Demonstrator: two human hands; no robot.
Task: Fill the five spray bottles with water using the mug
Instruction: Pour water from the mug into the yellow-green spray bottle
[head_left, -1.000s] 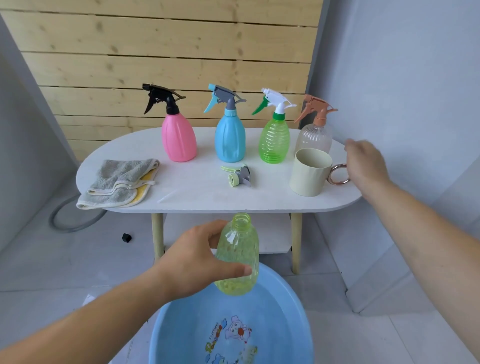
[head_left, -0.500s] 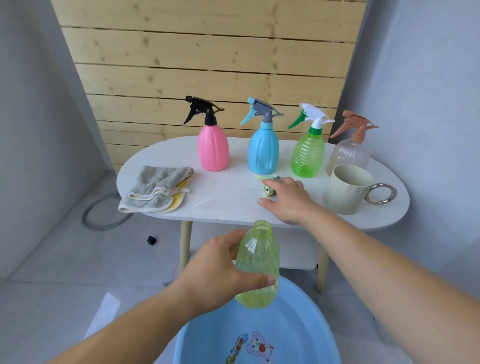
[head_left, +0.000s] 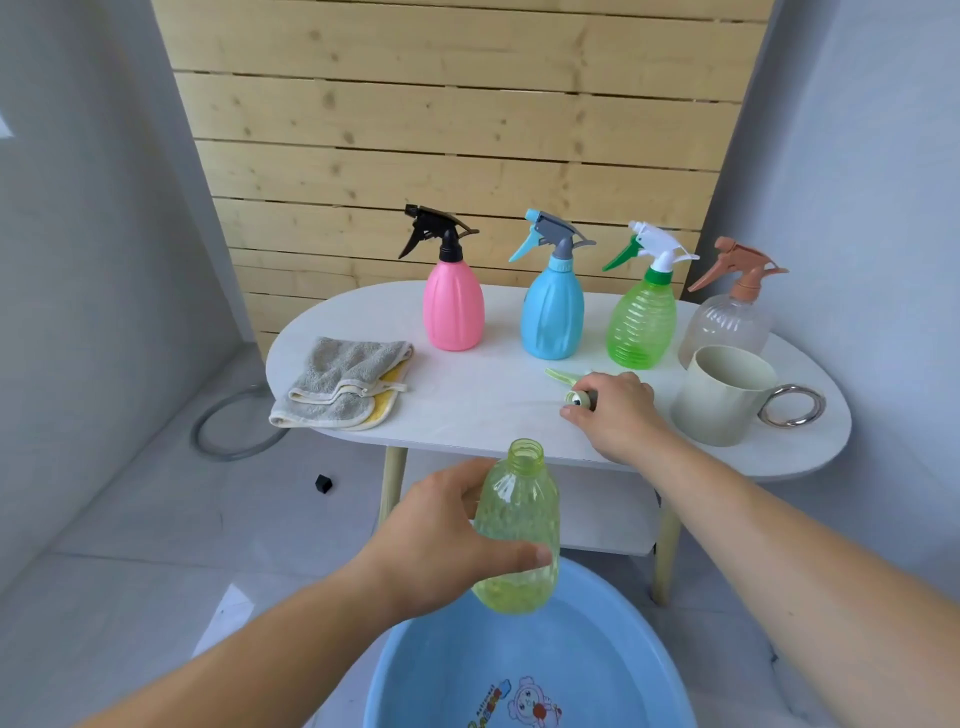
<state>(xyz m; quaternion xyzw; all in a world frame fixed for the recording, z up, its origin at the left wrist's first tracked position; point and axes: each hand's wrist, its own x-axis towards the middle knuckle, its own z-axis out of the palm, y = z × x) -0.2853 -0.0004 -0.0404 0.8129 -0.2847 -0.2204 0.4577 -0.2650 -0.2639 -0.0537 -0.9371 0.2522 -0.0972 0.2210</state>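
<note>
- Cloth (head_left: 343, 382), grey over yellow, lies folded at the left end of the white worktop (head_left: 467, 415)
- Pink spray bottle (head_left: 453, 306) with a black head stands upright behind and to the right of the cloth, first in a row of four along the back
- Left grip (head_left: 431, 540) is wrapped round the open yellow-green bottle (head_left: 519, 519), thumb across its front, holding it upright and uncapped in front of the worktop edge and above the far rim of the blue basin (head_left: 410, 675) on the floor
- Blue spray bottle (head_left: 552, 317) with a grey head stands second in the row
- Loose spray head (head_left: 582, 399) lies on the worktop in front of the blue and green bottles, its pale green trigger pointing left
- Right grip (head_left: 618, 410) rests on the worktop with its fingers curled over that spray head and the thumb just below the collar
- Green spray bottle (head_left: 641, 325) with a white head stands third
- Clear spray bottle (head_left: 727, 327) with a brown head stands last, just behind the mug
- Cream mug (head_left: 719, 402) stands upright at the right end, its metal ring handle pointing right, apart from both grips
</note>
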